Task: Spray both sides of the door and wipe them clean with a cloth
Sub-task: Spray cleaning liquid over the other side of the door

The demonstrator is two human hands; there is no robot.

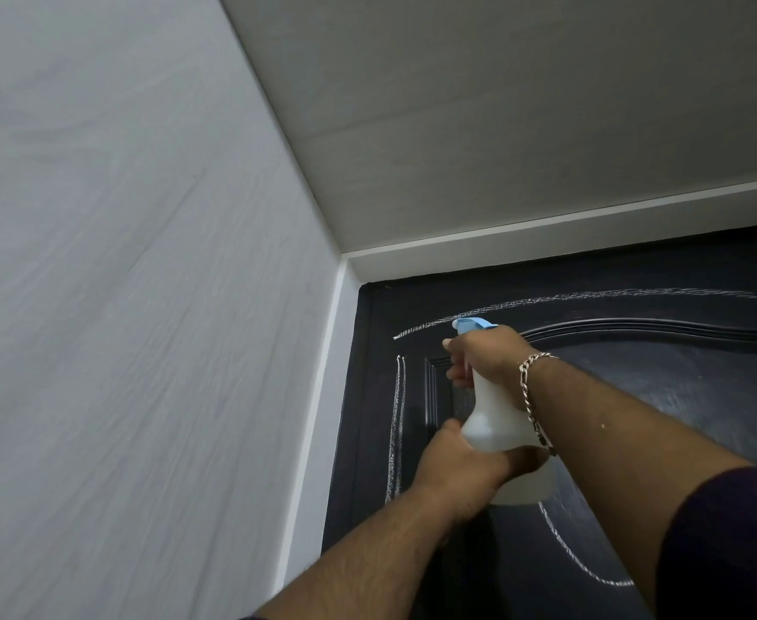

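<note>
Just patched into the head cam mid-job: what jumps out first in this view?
Both hands are raised on a white spray bottle with a blue nozzle, aimed at the upper left corner of the dark door. The right hand grips its neck, the left hand grips its base. White streaks mark the door: an arc across the top, lines down the left edge.

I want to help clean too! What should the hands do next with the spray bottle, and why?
Probably squeeze the trigger. The right hand grips the spray bottle at its neck, the left hand steadies its base, and the blue nozzle points at the dark door near its top.
</note>
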